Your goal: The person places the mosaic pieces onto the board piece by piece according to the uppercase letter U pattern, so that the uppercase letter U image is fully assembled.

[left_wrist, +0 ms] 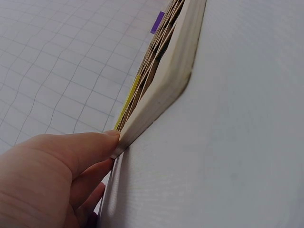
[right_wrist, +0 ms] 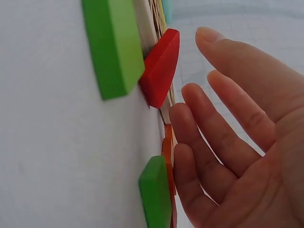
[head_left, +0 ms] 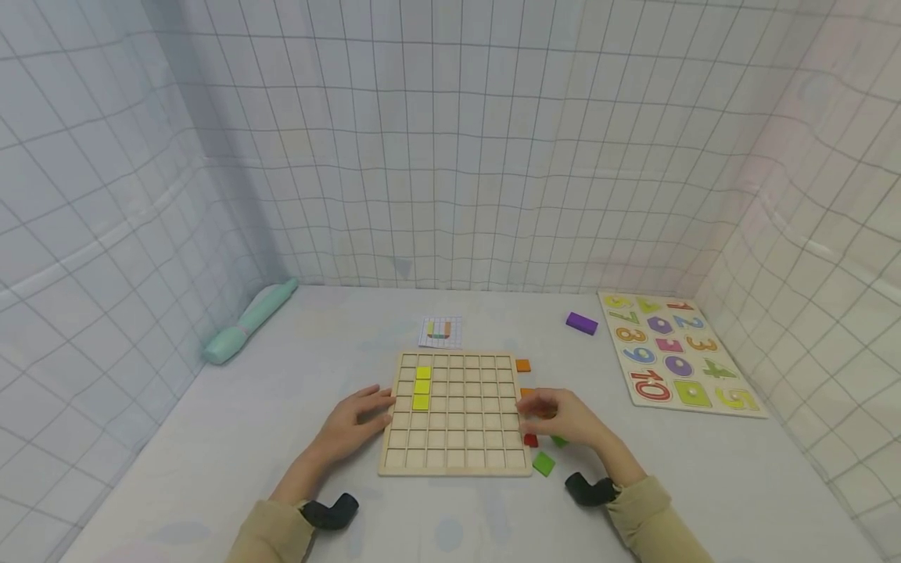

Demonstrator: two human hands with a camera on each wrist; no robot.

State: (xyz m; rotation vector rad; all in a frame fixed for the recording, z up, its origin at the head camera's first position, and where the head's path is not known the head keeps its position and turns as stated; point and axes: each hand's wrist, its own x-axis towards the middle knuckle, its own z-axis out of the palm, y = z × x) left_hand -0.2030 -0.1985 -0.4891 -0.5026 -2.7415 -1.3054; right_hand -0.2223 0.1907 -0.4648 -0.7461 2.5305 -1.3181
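A wooden grid board (head_left: 456, 439) lies flat on the table with three yellow square tiles (head_left: 421, 387) in a column of its left part. Against the board's left edge rests my left hand (head_left: 348, 422), its thumb and fingertips touching the rim. My right hand (head_left: 563, 418) hovers at the board's right edge, fingers loosely bent and nothing between them. Near and under it are a red tile (right_wrist: 161, 69), orange tiles (head_left: 523, 365) and green tiles (head_left: 543, 464); the hand partly hides some. In the right wrist view, the red tile leans on the board's side.
Behind the board lies a small pattern card (head_left: 440, 331) showing coloured squares. A purple block (head_left: 582, 324) is at the back right, beside a number puzzle board (head_left: 679, 356). At far left lies a mint-green object with a long handle (head_left: 246, 324). Grid-patterned cloth walls (head_left: 450, 156) enclose the table.
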